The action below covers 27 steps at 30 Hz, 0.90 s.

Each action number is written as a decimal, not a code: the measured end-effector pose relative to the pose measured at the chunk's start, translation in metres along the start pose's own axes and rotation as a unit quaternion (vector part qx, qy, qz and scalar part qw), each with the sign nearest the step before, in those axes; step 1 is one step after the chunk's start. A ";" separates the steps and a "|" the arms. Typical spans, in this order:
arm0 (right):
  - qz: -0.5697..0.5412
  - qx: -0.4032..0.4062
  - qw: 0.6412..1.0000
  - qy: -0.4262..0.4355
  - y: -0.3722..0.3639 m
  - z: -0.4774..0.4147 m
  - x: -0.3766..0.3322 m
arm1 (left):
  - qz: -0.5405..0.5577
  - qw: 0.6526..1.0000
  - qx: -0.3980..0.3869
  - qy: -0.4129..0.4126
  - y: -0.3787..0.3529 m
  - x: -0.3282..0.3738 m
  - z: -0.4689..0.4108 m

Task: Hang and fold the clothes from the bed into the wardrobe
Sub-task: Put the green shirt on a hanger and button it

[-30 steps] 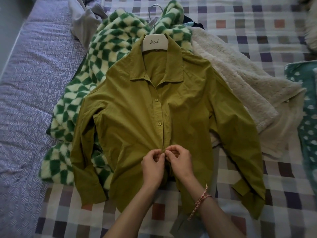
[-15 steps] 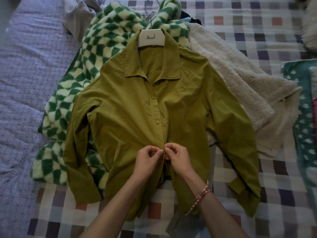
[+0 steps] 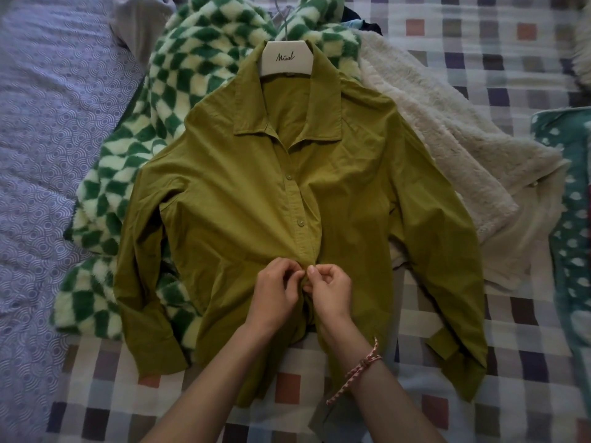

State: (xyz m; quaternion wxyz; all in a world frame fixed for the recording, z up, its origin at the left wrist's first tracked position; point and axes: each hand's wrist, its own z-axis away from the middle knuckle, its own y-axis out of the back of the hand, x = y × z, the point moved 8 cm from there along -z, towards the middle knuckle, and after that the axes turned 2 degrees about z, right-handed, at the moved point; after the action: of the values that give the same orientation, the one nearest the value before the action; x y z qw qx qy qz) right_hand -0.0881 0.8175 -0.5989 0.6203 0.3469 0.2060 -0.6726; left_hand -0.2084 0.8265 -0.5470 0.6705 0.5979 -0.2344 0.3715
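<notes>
Green shirt (image 3: 243, 219) on "Mioal" hanger (image 3: 286, 67)

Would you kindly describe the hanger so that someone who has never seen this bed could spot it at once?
On the checked bedspread an olive-green shirt lies front up over a pile of clothes. The hanger pokes out of its collar at the far end. It is the only smooth white piece among the fabrics, with a script logo and a wire hook.

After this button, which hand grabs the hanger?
Left hand, marginally: the hanger lies almost straight ahead of it; the right hand sits further off-line. Both pinch the shirt placket.
</notes>
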 end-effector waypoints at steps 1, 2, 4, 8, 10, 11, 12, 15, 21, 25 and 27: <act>0.005 -0.001 1.000 0.008 0.000 0.000 0.000 | 0.003 1.000 -0.004 0.005 0.001 0.000 -0.001; 0.010 -0.004 1.000 0.017 -0.001 0.000 -0.001 | 0.008 1.000 -0.007 0.018 0.002 -0.002 -0.002; 0.021 -0.024 0.999 0.041 -0.003 0.001 -0.005 | 0.048 0.995 -0.024 0.083 0.001 -0.012 -0.004; 0.109 -0.096 0.985 0.098 -0.006 -0.001 -0.014 | 0.260 0.915 -0.122 0.282 -0.013 -0.039 0.003; 0.162 -0.080 0.977 0.109 0.007 -0.003 -0.013 | 0.266 0.912 -0.082 0.303 -0.011 -0.053 0.009; 0.185 -0.069 0.974 0.109 0.016 -0.003 -0.011 | 0.230 0.926 -0.049 0.296 -0.008 -0.059 0.013; 0.206 -0.067 0.970 0.110 0.022 -0.002 -0.008 | 0.181 0.941 -0.026 0.286 -0.007 -0.063 0.018; 0.293 -0.138 0.940 0.109 0.019 0.004 0.010 | 0.014 0.966 -0.012 0.258 -0.017 -0.066 0.036; 0.437 -0.171 0.872 0.137 0.003 0.001 0.055 | -0.228 0.960 -0.081 0.139 -0.050 -0.055 0.055; 0.435 -0.129 0.880 0.143 0.008 -0.005 0.056 | -0.262 0.954 -0.070 0.125 -0.053 -0.055 0.056; 0.446 -0.095 0.879 0.139 0.016 -0.010 0.054 | -0.205 0.963 -0.070 0.159 -0.049 -0.061 0.055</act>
State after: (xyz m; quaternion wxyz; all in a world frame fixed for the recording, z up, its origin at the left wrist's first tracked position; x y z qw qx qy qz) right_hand -0.0699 0.7848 -0.6418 0.8498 0.4314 0.1758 -0.2466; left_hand -0.2007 0.7591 -0.6148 0.8011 0.5181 -0.0220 0.2990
